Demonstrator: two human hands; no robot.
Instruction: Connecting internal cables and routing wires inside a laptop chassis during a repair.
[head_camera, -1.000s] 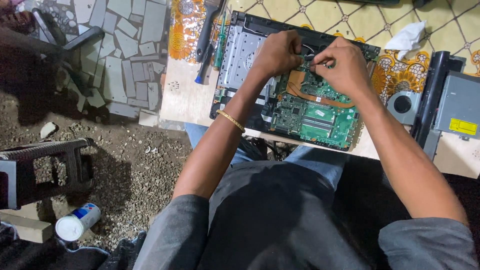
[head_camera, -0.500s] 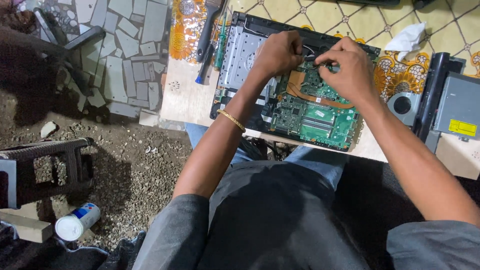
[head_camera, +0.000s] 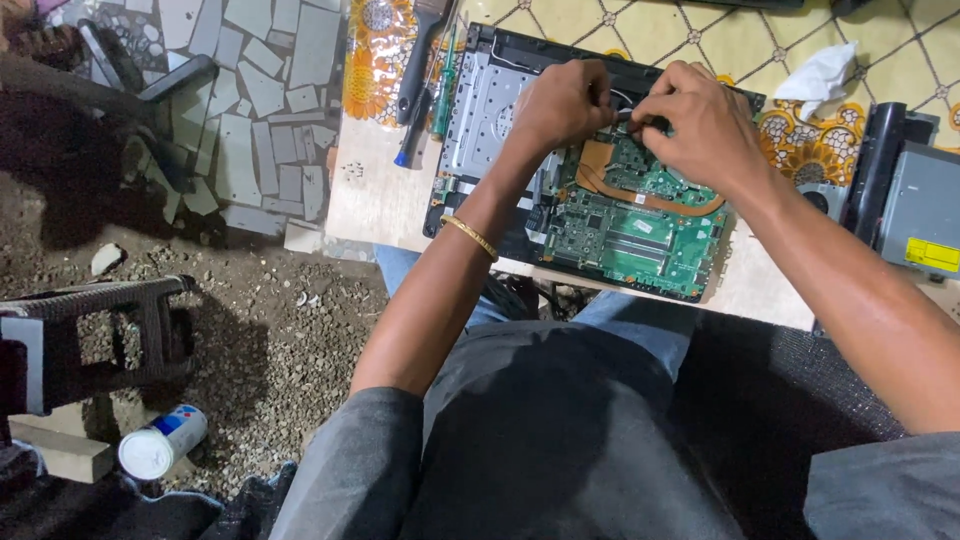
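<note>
Two bare hands work over an opened laptop (head_camera: 520, 130) lying near the front edge of a table (head_camera: 375, 195), its green motherboard (head_camera: 630, 225) exposed. Left hand (head_camera: 565, 100), a gold bangle (head_camera: 470, 238) on its wrist, is curled with fingertips pressed together at the board's far edge. Right hand (head_camera: 705, 125) pinches a thin tool (head_camera: 628, 113) just beside the left; what kind cannot be told. Screwdrivers (head_camera: 425, 70) lie toward the table's left edge, a crumpled tissue (head_camera: 820, 75) toward its far right. A spray can (head_camera: 160, 442) lies on the gravel floor.
</note>
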